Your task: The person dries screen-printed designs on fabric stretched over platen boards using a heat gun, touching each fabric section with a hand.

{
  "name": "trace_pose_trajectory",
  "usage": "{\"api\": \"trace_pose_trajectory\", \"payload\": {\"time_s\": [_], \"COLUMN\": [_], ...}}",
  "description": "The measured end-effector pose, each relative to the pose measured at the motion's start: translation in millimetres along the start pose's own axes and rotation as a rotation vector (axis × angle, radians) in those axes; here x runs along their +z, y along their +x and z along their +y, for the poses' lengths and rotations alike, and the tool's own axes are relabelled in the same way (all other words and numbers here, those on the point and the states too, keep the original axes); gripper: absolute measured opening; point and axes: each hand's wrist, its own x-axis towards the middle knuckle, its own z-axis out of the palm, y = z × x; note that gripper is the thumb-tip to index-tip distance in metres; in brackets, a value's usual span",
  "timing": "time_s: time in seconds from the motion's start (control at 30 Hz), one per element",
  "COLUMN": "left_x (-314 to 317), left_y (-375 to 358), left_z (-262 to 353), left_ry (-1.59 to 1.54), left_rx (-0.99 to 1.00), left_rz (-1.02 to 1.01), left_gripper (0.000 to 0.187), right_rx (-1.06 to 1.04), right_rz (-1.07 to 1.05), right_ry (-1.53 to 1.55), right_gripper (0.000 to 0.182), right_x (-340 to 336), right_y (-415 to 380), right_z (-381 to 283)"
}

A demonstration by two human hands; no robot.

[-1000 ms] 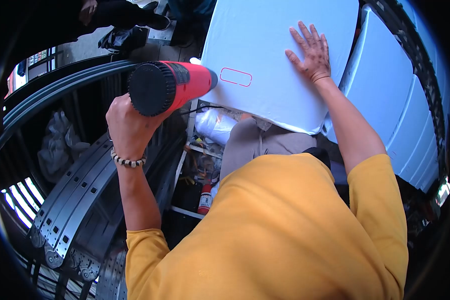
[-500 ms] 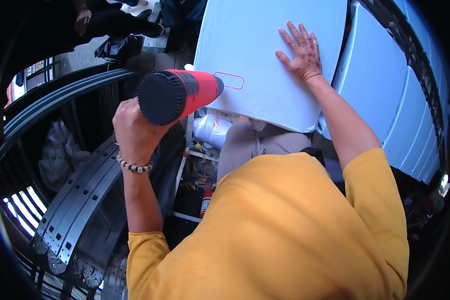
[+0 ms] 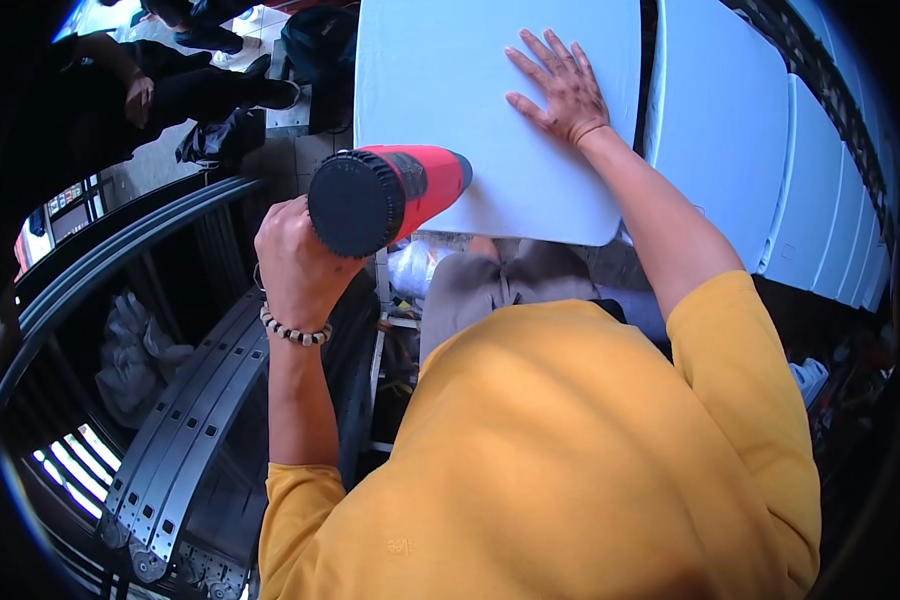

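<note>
My left hand [image 3: 300, 245], with a beaded bracelet at the wrist, is wrapped around the handle of a red and black heat gun [image 3: 425, 185]. The gun's dark nozzle points at a smooth white covered panel [image 3: 430, 60] and overlaps its lower left part in this view. My right hand [image 3: 562, 92] lies palm down on the panel's upper right part, fingers spread. The panel's near edge reaches over my lap, and the gun hides part of its left edge.
More white panels [image 3: 720, 130] stand in a row at the right. Grey perforated metal strips [image 3: 185, 430] and a crumpled plastic bag [image 3: 135, 360] are at the left. Another person's hand [image 3: 138, 100] and dark-clothed legs show at the upper left.
The heat gun now covers the spot where a red rounded outline showed on the panel. In view, the panel and my right hand have shifted left and the gun slightly right.
</note>
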Motion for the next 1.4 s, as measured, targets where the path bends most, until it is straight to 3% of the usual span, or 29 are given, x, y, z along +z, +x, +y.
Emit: {"api": "trace_pose_trajectory", "payload": {"time_s": [0.13,0.23,0.33,0.43,0.8,0.9,1.03,1.07,1.13,1.17,1.27,1.3,1.33,1.37,1.4], "left_x": [2.8,1.6,-5.8,-5.2,-39.4,-41.7,-42.8,-41.2,-35.9,-37.9,-23.1,-12.0,-20.3,-11.6,-3.1], "left_y": [7.7,9.9,11.5,1.2,-29.7,-32.2,-22.2,-18.6,-15.3,-14.0,-25.1,-29.3,-30.8,-35.6,-40.5], "left_z": [1.7,4.8,9.4,5.0,-35.5,-44.4,-49.8,-46.5,-29.5,-21.2,-12.7,-4.9,13.0,19.6,26.4], "left_ry": [0.055,0.06,0.039,-0.01,0.13,0.066,0.165,0.105,-0.045,-0.114,-0.483,-0.705,-0.591,-0.621,-0.65], "left_rx": [0.052,-0.028,0.06,-0.013,-0.096,-0.218,-0.077,-0.162,-0.301,-0.293,-0.268,-0.265,-0.392,-0.407,-0.421], "left_rz": [0.012,-0.027,0.001,0.001,0.01,0.051,0.054,0.084,0.147,0.14,0.119,0.146,0.036,0.027,0.017], "left_gripper": [0.043,0.043,0.042,0.034,0.037,0.039,0.045,0.046,0.047,0.049,0.052,0.052,0.051,0.045,0.039], "right_rx": [-0.008,-0.016,-0.029,0.008,0.009,0.021,0.019,0.005,-0.014,-0.043,-0.006,0.045,0.122,0.411,0.496], "right_rz": [0.03,0.053,0.077,0.009,0.004,-0.026,-0.049,-0.041,-0.066,0.015,-0.062,-0.057,-0.072,-0.032,0.106], "right_ry": [-0.005,0.003,0.015,-0.05,-0.044,-0.069,-0.116,-0.114,-0.065,0.043,0.123,0.273,0.408,0.913,0.948], "right_gripper": [0.07,0.07,0.07,0.069,0.071,0.072,0.073,0.073,0.07,0.07,0.064,0.054,0.044,0.041,0.041], "right_x": [2.8,5.7,6.8,3.4,6.5,4.8,0.9,2.4,-5.3,0.7,1.8,-4.2,-14.9,-12.1,-27.0], "right_y": [1.0,0.4,1.5,2.1,2.8,2.7,4.0,4.4,6.3,4.5,11.0,14.1,15.1,10.0,-10.9], "right_z": [1.0,2.0,2.8,1.3,2.6,1.5,-1.5,-1.3,-2.3,1.2,-1.1,-4.4,-3.8,-2.2,-1.8]}}
